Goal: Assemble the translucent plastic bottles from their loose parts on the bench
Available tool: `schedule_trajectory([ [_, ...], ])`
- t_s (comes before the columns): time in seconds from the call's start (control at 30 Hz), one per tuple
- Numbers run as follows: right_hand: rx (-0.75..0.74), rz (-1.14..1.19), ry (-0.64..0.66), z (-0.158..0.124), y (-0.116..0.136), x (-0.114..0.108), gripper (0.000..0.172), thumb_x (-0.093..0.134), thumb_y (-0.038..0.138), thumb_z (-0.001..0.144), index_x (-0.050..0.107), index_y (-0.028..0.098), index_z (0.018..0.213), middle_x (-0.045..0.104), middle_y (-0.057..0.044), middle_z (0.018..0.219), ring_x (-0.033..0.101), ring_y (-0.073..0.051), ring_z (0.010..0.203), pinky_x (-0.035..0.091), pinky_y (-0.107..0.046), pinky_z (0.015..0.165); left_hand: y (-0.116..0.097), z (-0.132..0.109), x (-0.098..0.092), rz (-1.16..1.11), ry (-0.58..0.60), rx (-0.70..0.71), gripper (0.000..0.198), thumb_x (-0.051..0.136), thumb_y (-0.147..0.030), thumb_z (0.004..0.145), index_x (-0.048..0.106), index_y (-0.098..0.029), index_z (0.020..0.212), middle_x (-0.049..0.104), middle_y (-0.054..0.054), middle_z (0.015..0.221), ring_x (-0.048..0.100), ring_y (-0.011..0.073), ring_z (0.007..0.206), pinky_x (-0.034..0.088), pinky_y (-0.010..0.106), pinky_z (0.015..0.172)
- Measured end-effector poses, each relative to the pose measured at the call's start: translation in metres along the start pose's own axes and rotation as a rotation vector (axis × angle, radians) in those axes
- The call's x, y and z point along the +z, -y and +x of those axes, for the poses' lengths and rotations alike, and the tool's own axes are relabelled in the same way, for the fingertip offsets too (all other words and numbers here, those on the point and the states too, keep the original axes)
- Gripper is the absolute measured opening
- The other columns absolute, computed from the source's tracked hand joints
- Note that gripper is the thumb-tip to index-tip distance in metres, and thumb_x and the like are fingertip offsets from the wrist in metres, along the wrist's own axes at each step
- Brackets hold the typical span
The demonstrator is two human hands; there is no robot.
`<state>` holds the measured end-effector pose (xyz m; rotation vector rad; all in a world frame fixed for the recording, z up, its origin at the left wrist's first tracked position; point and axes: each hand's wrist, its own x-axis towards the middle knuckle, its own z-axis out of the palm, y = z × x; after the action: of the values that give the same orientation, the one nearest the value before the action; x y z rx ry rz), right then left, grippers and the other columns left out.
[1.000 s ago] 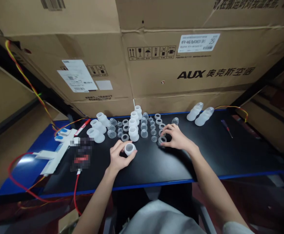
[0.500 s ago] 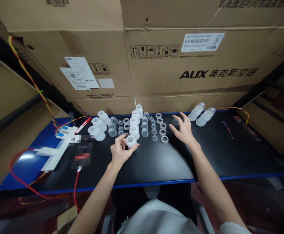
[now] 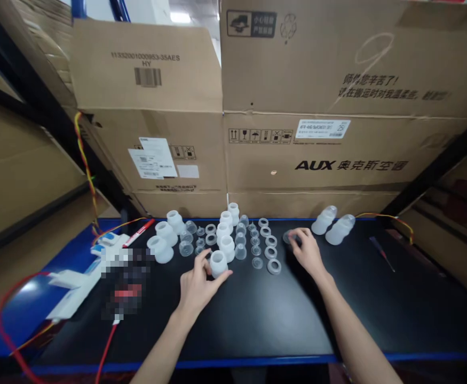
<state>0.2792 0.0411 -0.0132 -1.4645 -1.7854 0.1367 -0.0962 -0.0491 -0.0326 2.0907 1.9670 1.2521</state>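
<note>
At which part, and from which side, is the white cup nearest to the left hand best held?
Probably hold the cup around its rounded sides, below the rim, coming from the near left like the left hand: its mouth faces up, and another white cup stands close behind.

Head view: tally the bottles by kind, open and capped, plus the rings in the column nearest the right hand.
Open white bottles: 8 (3 at left, 5 in the middle column, including the one at the left hand)
Capped bottles: 2
Rings in that column: 5
Total: 15
</note>
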Motion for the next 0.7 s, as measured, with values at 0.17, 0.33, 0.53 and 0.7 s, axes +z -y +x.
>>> schedule_trajectory([
  [0.17,-0.159,0.274,-0.089,-0.013,0.057,0.006,0.009,0.062,0.033,0.103,0.064,0.025,0.108,0.067,-0.011,0.118,0.066,-0.031,0.113,0.053,-0.051,0.101,-0.010,-0.001,-0.013,0.060,-0.154,0.147,0.075,0.085,-0.059,0.082,0.056,-0.018,0.137,0.057,-0.008,0.065,0.060,0.0118,0.052,0.045,0.022,0.056],
  [0.33,-0.360,0.238,0.301,-0.040,0.117,0.028,0.049,0.076,0.032,0.096,0.057,0.027,0.141,0.073,-0.010,0.121,0.063,-0.033,0.118,0.051,-0.053,0.105,-0.027,-0.006,-0.013,-0.037,-0.277,0.554,0.037,0.082,-0.027,0.088,0.065,-0.018,0.120,0.064,-0.004,0.066,0.063,0.0117,0.054,0.050,0.024,0.060],
  [0.53,-0.384,0.030,0.295,-0.043,0.122,0.050,0.050,0.078,0.035,0.098,0.060,0.026,0.144,0.073,-0.014,0.131,0.060,-0.037,0.128,0.047,-0.056,0.108,-0.082,-0.004,-0.032,-0.247,-0.055,0.821,0.011,0.072,-0.017,0.087,0.068,-0.023,0.079,0.058,-0.002,0.057,0.055,0.0123,0.047,0.042,0.031,0.049],
  [0.7,-0.312,0.032,0.050,-0.025,0.102,0.027,0.039,0.069,0.043,0.104,0.063,0.024,0.138,0.071,-0.014,0.134,0.062,-0.033,0.125,0.047,-0.051,0.108,-0.096,-0.049,-0.114,-0.334,0.062,0.517,0.024,0.082,-0.044,0.067,0.081,-0.043,0.091,0.060,0.001,0.059,0.062,0.0250,0.056,0.056,0.047,0.052],
])
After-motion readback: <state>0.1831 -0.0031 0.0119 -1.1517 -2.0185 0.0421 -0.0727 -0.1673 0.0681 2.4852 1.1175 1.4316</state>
